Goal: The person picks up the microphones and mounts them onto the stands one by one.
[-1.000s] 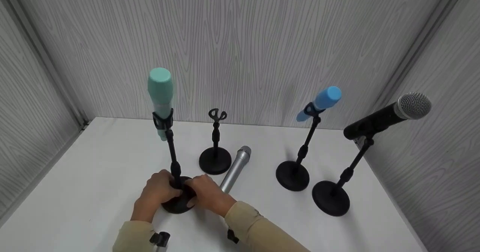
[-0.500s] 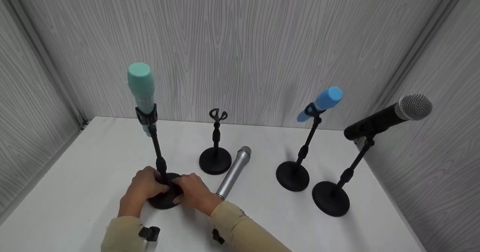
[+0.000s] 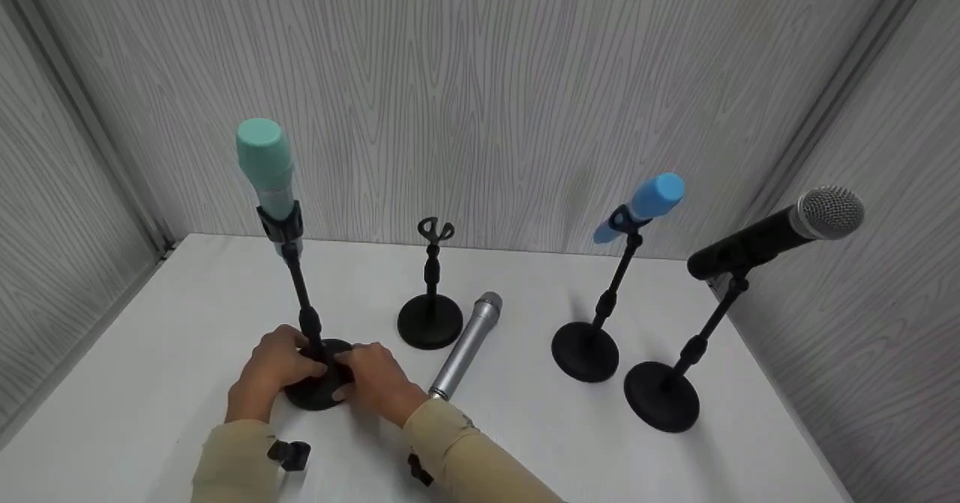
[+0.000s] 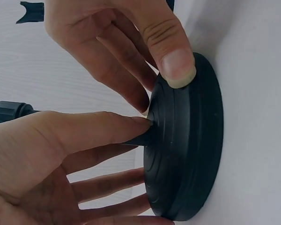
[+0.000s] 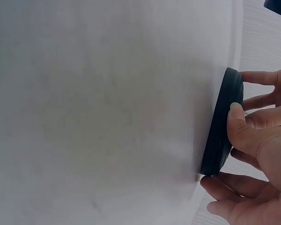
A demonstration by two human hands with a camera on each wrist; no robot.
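Note:
Both hands hold the round black base of a microphone stand at the left of the white table in the head view. A teal microphone sits tilted in its clip. The left hand grips the base from the left, its thumb on top beside the pole. From the right, the right hand grips the rim with thumb and fingers. In the left wrist view the stand base lies between both hands. The right wrist view shows the base edge-on, close to the table.
A second stand with a vacant clip stands behind the right hand. Beside it a silver microphone lies on the table. At the right, two stands carry a blue microphone and a black microphone. Grey wood-grain panels surround the table.
Both hands have moved the stand with the teal microphone leftward and slightly away across the table. More of the silver microphone's lower end shows now. The other stands have stayed put.

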